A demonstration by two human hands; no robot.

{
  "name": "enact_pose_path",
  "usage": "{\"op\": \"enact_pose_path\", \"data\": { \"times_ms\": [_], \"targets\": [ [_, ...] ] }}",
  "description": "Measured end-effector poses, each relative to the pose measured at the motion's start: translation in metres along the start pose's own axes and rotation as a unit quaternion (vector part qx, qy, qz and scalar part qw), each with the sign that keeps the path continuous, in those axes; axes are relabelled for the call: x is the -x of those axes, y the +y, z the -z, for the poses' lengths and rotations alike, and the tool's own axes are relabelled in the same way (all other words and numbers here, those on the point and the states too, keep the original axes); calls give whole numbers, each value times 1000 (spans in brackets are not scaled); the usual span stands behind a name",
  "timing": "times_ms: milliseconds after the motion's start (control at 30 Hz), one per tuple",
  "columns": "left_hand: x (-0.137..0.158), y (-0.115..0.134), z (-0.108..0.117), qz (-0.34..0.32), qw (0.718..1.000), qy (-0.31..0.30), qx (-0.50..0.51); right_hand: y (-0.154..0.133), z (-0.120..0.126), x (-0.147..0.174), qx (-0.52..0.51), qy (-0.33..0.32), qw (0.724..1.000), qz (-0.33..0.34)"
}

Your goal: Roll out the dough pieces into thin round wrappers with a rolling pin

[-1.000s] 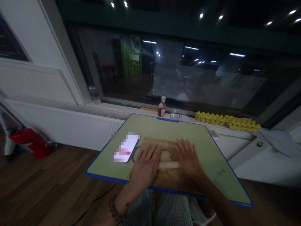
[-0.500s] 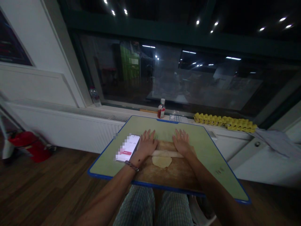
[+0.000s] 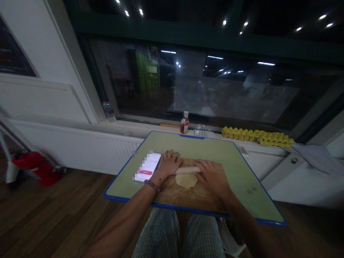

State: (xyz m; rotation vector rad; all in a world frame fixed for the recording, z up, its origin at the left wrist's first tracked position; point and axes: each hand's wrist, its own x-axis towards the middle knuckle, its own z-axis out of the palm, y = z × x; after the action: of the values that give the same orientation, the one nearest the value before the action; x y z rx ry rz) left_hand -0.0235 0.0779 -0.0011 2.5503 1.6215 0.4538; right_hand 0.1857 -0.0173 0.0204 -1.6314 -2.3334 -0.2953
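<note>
A pale wooden rolling pin [image 3: 187, 170] lies crosswise on a brown wooden board [image 3: 185, 199]. Just on the near side of it is a flattened round of dough [image 3: 186, 181], its far edge against the pin. My left hand [image 3: 170, 164] rests palm down on the pin's left end, fingers stretched forward and apart. Around the right end, my right hand [image 3: 212, 175] is closed, its thumb on the near side and its fingers over the top; that end is hidden beneath it. A lit phone [image 3: 148, 166] lies left of my left hand, showing a timer.
Under the board is a pale green tabletop [image 3: 242, 175] with a blue rim. On the sill behind stand a sauce bottle [image 3: 184, 123], yellow egg cartons [image 3: 256, 137] and a clear bottle [image 3: 108, 110]. A red fire extinguisher [image 3: 37, 168] is at the floor's left.
My right hand has drawn back towards me and turned inward, its fingers going from spread flat to curled round the pin's right end. The left hand stays nearly in place.
</note>
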Motion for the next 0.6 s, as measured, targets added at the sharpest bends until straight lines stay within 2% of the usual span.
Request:
{"op": "enact_pose_path", "data": {
  "times_ms": [100, 233, 300, 467, 600],
  "targets": [
    [5, 5, 3, 28, 999, 17, -7, 5, -5, 0, 16, 8, 1000, -24],
    [13, 12, 10, 39, 998, 48, -12, 9, -9, -2, 37, 4, 999, -18],
    [20, 13, 14, 14, 998, 53, -15, 9, -9, -2, 46, 3, 999, -18],
    [48, 9, 26, -98, 994, 51, 13, 10, -10, -1, 32, -2, 999, -40],
    [68, 5, 33, -142, 987, 60, 48, 16, -16, -2, -3, 26, 997, -76]
  ]
}}
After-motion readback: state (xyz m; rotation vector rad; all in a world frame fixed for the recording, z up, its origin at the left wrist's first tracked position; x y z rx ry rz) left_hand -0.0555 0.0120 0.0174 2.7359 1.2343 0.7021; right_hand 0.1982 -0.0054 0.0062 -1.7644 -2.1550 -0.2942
